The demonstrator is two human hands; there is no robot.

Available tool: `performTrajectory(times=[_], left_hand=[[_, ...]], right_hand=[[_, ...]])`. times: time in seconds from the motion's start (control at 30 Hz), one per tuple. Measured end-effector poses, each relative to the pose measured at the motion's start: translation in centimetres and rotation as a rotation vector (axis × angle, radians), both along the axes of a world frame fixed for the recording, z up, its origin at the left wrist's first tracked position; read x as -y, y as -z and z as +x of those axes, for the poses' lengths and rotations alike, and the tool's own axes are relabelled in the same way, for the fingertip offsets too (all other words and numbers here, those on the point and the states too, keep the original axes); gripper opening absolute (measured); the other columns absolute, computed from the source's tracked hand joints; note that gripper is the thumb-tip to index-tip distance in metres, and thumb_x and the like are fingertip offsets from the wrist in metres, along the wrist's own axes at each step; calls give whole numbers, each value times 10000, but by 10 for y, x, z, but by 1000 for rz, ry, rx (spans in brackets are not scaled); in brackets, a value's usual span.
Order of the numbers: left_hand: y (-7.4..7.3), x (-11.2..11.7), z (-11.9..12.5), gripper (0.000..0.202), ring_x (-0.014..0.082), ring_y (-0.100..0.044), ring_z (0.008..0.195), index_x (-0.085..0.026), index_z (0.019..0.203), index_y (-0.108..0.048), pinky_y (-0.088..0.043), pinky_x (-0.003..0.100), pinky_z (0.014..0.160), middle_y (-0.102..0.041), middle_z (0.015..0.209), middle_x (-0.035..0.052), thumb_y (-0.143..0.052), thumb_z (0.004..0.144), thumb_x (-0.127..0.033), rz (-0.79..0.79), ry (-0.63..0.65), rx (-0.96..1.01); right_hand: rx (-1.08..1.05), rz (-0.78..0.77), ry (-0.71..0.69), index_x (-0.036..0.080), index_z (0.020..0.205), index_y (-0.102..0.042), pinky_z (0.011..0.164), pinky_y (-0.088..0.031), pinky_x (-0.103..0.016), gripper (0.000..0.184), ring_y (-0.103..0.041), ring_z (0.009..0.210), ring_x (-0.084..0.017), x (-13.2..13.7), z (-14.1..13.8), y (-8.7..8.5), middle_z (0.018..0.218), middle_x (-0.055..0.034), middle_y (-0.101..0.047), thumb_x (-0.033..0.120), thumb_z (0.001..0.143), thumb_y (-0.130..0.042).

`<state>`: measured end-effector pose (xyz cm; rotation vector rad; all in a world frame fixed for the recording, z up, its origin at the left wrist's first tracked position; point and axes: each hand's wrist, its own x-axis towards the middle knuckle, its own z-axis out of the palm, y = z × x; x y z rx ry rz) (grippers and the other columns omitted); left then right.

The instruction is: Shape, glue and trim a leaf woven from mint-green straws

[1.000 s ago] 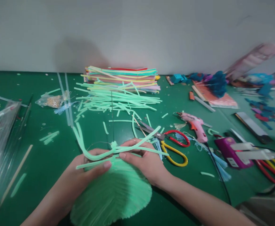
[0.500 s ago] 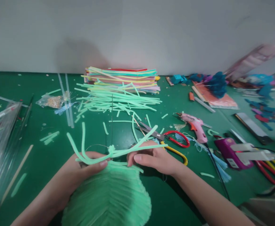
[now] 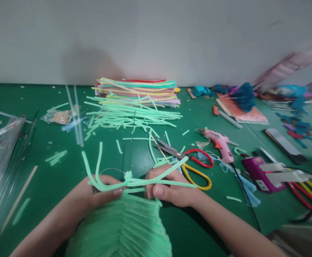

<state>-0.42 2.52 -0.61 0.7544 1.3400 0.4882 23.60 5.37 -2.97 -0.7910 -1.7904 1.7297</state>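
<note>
A pale green leaf-shaped piece (image 3: 123,225) made of knotted strands lies in front of me. A thin dark wire (image 3: 131,142) runs up from its top. My left hand (image 3: 97,194) pinches the left ends of a green strand (image 3: 99,178) knotted round that wire. My right hand (image 3: 169,184) grips the right ends of the same strand, which stick out to the right. Both hands are closed on it, pulling outward at the knot (image 3: 128,175).
Loose green strands (image 3: 129,114) and a stack of coloured foam sheets (image 3: 139,89) lie behind. Red and yellow scissors (image 3: 195,166), a pink glue gun (image 3: 221,142), a purple device (image 3: 257,171) and cables sit to the right. A clear plastic bag (image 3: 0,153) lies left.
The leaf piece has slid toward me. The strand's left ends have bent upward, and my right hand has shifted its grip on the right ends near the knot.
</note>
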Motion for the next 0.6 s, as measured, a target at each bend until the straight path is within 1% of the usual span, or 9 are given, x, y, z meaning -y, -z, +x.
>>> performTrajectory(times=[0.1,0.27,0.37,0.43,0.53,0.6], left_hand=[[0,-1,-2,296,175,-619,656,-213,712,-767,-443,271,638,-719,660,22,-857,589,-467,-13,5,18],[2,0,-5,335,177,-614,646,-215,728,-769,-445,273,630,-710,660,17,-860,565,-493,-17,-20,-2],[4,1,-6,329,163,-608,632,-213,713,-757,-441,261,611,-697,642,6,-872,555,-478,-30,-47,9],[5,2,-7,332,158,-602,611,-207,699,-743,-436,260,586,-687,628,4,-878,543,-466,-52,-84,47],[4,4,-5,335,152,-582,560,-201,670,-717,-424,262,540,-674,591,2,-890,517,-444,-79,-156,109],[3,6,-3,330,146,-574,538,-209,655,-709,-418,255,523,-664,562,-10,-893,506,-440,-93,-202,139]], right_hand=[[7,-16,33,182,750,-618,554,-389,-245,497,-492,575,-126,3,-2,3,625,7,-534,664,860,-558],[-2,-64,41,186,796,-590,575,-393,-242,503,-498,613,-132,3,-1,3,672,7,-548,688,808,-610],[-29,-53,51,181,801,-619,586,-413,-247,496,-519,626,-139,3,-3,0,683,-7,-578,676,822,-603],[-79,-62,35,173,838,-656,620,-452,-263,498,-563,664,-154,4,-5,-4,731,-28,-622,669,815,-617],[-123,-54,8,167,890,-707,706,-498,-294,491,-612,749,-180,5,-6,-11,818,-53,-676,638,752,-704],[-124,-41,11,174,903,-727,727,-512,-294,440,-631,772,-184,5,-5,-13,850,-54,-699,570,715,-767]])
